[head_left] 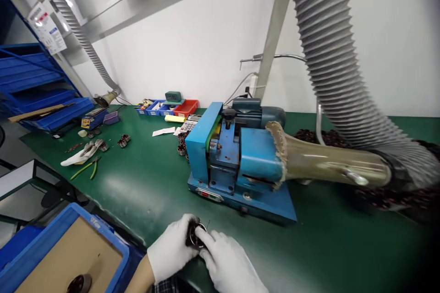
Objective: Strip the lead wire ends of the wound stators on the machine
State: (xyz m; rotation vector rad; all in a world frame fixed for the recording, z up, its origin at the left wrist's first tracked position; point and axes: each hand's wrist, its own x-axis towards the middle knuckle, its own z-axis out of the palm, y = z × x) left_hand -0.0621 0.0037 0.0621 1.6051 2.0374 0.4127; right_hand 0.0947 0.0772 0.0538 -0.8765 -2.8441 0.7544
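Note:
Near the table's front edge, a small round motor stator (197, 235) with a metal ring and dark copper windings is held between both hands. My left hand (173, 247), in a white glove, is closed around its left side, and the glove's fingertips look dark. My right hand (227, 258), also gloved in white, pinches the ring's right side, its index finger laid over the rim. A thin wire end sticks up beside the ring. Beyond the hands stands a blue belt grinding machine (225, 155) with a motor behind it.
A metal suction nozzle (330, 162) joins the machine to a grey hose (330, 46); heaped windings lie beneath. Front left, a blue crate (125, 256) holds another stator (79, 283). Green-handled pliers (84, 170), a white glove (77, 156), small bins (185, 108) and a calculator (189, 123) lie farther back.

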